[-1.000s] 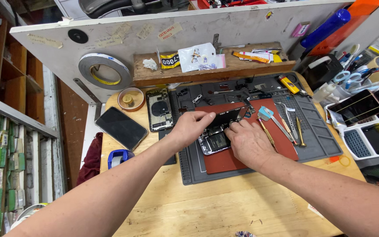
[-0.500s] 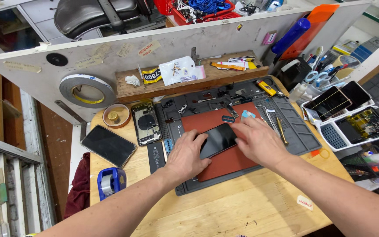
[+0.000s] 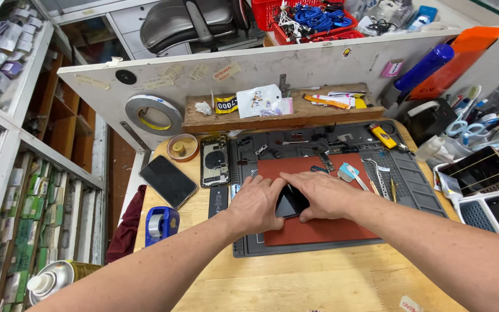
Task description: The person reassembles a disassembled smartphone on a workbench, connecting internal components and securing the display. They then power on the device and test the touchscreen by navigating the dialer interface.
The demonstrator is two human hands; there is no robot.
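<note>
We are working at a wooden table [image 3: 319, 283], and everything below is placed from the red mat [image 3: 319, 231] that is lying on the grey repair mat [image 3: 417, 190] in the middle of it. Both our arms are reaching in from the near edge, and both hands are meeting over the centre of the red mat.

Our left hand [image 3: 255, 205] is lying flat on the left half of the red mat, its fingers together and pressing down on the left edge of the phone [image 3: 291, 202]. Our right hand [image 3: 324, 193] is covering the phone's right side, fingers spread a little and flattened over its dark glass. The phone is lying on the middle of the red mat, mostly hidden under our palms, only a dark corner showing between them.

To do this pressing well, we judge that we should be keeping the force even from both sides and straight down, so the phone is not sliding on the mat.

Left of the red mat, an opened phone back [image 3: 214, 160] is lying beside a dark phone [image 3: 168, 180], with a blue tape holder [image 3: 161, 223] nearer us. Right of the red mat, tweezers [image 3: 381, 179] and small picks are lying in a row.
</note>
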